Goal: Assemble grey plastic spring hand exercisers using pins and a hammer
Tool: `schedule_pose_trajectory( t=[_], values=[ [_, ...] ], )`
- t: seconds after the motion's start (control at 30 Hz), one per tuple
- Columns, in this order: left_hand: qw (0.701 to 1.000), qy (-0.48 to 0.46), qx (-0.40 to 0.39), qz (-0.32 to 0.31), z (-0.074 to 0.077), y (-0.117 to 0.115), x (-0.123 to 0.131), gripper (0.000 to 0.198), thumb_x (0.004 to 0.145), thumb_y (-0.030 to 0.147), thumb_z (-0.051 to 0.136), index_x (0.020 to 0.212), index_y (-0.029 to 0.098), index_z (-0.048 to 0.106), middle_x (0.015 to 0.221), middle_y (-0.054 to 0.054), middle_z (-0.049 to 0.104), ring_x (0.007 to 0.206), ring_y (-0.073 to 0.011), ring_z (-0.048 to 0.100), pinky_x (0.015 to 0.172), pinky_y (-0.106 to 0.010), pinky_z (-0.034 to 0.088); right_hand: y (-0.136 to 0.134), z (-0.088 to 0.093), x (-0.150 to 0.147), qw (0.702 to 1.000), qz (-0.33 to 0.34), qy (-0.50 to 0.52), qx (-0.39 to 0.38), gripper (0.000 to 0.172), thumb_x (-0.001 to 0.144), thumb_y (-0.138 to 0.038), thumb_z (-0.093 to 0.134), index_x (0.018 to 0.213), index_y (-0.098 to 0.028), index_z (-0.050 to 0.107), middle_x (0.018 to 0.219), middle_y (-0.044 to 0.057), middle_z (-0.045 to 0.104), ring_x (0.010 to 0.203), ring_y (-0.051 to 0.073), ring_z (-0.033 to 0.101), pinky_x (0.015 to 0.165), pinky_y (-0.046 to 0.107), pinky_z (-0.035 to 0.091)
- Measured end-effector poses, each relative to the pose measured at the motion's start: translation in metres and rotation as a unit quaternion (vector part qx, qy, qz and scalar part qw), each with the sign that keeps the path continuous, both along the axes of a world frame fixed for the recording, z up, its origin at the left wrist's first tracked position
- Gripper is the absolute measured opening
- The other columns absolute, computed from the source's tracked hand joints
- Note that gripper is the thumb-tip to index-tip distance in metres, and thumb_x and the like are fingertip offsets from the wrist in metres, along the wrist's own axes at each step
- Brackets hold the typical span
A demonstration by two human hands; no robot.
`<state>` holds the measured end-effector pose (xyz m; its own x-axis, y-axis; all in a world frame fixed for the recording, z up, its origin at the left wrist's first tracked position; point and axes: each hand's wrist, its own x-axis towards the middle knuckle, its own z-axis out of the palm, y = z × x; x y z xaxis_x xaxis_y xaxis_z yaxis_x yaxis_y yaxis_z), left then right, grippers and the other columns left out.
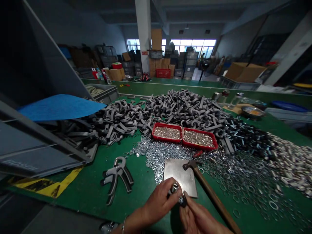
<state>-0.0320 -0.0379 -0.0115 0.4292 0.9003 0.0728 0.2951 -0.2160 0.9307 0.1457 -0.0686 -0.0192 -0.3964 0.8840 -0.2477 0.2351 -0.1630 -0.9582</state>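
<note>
My left hand (159, 200) is closed, thumb and fingers pinching a short shiny metal cylinder (175, 187). My right hand (198, 216) meets it from the right, its fingertips closed on a small black knob-like part (182, 201). Whether the two parts are joined is hidden by the fingers. Just beyond my hands lies a flat metal plate (180, 175). A wooden-handled hammer (212, 191) rests beside it, its head over the plate's right corner. Left of my hands, a grey and black spring clamp (118, 177) lies on the green table (95, 198).
Two red trays (168, 140) of small metal pins stand before a large heap of grey clamp parts (180, 104). Loose washers (156, 156), metal rings (251, 185), black-headed screws (251, 139) and metal cylinders (292, 159) spread rightwards. A tipped grey crate (46, 146) is at left.
</note>
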Motion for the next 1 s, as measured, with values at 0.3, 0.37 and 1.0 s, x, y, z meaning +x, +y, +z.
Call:
schedule_pose_trajectory(
  t=[0.3,0.37,1.0],
  values=[
    [0.999,-0.027,0.031,-0.003,0.007,0.004,0.004,0.028,0.100,0.041,0.044,0.090,0.019,0.057,0.088,-0.004,0.062,0.083,-0.0176,0.056,0.079,-0.029,0.043,0.002,0.004,0.007,0.997,0.033,-0.003,-0.075,0.077,0.095,-0.072,0.011,0.071,-0.021,0.063,0.052,0.002,0.053,0.047,0.016,0.051,0.047,0.026,0.041],
    [0.998,0.006,0.054,-0.025,0.008,0.005,0.006,0.026,0.099,0.039,0.046,0.088,0.018,0.057,0.089,-0.005,0.062,0.085,-0.0187,0.056,0.081,-0.031,0.042,0.002,0.003,0.007,0.995,0.051,-0.007,-0.084,0.079,0.094,-0.073,0.010,0.074,-0.020,0.065,0.054,0.003,0.055,0.046,0.017,0.051,0.044,0.026,0.039],
    [0.991,-0.028,0.130,0.003,0.003,0.003,0.021,0.014,0.101,0.026,0.041,0.097,0.019,0.052,0.102,-0.007,0.053,0.098,-0.0182,0.053,0.091,-0.030,0.044,0.007,0.008,0.016,0.979,0.024,0.116,-0.169,0.055,0.094,-0.070,0.033,0.083,-0.021,0.057,0.049,-0.007,0.045,0.035,0.008,0.028,0.040,0.022,0.027]
  ],
)
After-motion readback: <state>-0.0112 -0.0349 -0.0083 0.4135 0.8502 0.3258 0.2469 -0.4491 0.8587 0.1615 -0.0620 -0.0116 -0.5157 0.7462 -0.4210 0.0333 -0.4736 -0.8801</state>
